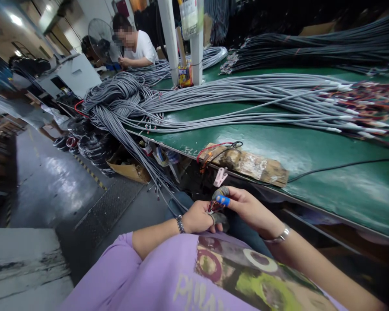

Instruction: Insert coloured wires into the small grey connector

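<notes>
In front of my purple shirt, my left hand (pixel 199 217) is closed around the end of a grey cable, its thin coloured wires (pixel 213 206) poking out by the thumb. Close against it, my right hand (pixel 244 205) pinches at those wires. Dark finger covers sit on some fingertips of both hands, and blue tape (pixel 222 200) wraps one right finger. What lies exactly between the right fingertips is too small to make out. Just beyond the hands, a pink clip (pixel 220 177) hangs at the table edge by a taped cardboard piece (pixel 256 166) with red and black leads.
Long grey cables (pixel 233 97) with stripped, coloured ends lie across the green table (pixel 327 172); some droop over its edge to the left. Black cables (pixel 311 49) are piled behind. A white post (pixel 197 47) rises from the table. Another person (pixel 142 47) sits across, near a fan.
</notes>
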{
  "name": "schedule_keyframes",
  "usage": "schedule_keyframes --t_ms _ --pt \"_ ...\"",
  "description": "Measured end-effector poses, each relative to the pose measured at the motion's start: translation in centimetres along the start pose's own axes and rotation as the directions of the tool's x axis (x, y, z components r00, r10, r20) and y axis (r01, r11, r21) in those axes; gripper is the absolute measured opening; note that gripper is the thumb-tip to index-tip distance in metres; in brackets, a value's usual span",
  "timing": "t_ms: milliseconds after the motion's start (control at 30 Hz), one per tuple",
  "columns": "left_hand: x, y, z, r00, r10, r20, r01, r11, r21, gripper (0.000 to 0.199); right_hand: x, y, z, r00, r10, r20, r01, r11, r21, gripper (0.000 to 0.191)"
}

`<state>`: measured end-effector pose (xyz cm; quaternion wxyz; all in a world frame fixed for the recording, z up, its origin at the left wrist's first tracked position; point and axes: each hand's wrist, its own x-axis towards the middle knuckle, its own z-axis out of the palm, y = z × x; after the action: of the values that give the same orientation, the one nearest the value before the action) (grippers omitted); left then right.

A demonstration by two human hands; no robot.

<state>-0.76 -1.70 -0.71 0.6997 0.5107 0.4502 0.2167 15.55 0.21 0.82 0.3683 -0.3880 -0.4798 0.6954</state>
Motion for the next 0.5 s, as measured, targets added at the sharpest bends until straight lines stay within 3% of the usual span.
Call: schedule_keyframes --t_ms 133,233,367,500 --pt "0.1 0.1 -0.3 0.983 0.115 -0.146 -0.124 0.991 -0.05 0.044 -0.3 0.8 -0.8 0.952 -0.175 -0.25 0.173 0.984 -0.031 0.031" --pt "0.2 -0.1 -0.5 0.95 0.153 -0.271 -0.183 0.979 -0.09 0.047 -0.7 1.8 -1.2 0.909 -0.162 -0.384 0.163 0.986 -0.032 0.036" --pt "0.4 -0.7 -0.4 0.928 0.185 -0.322 -0.229 0.968 -0.105 0.047 -0.9 2.8 -0.3 0.951 -0.029 -0.308 0.002 0.996 -0.089 0.042" --pt "0.6 -0.9 -0.5 0.941 0.172 -0.291 -0.205 0.975 -0.086 0.049 -0.7 2.9 0.9 0.969 -0.059 -0.241 0.013 0.982 -0.189 0.044"
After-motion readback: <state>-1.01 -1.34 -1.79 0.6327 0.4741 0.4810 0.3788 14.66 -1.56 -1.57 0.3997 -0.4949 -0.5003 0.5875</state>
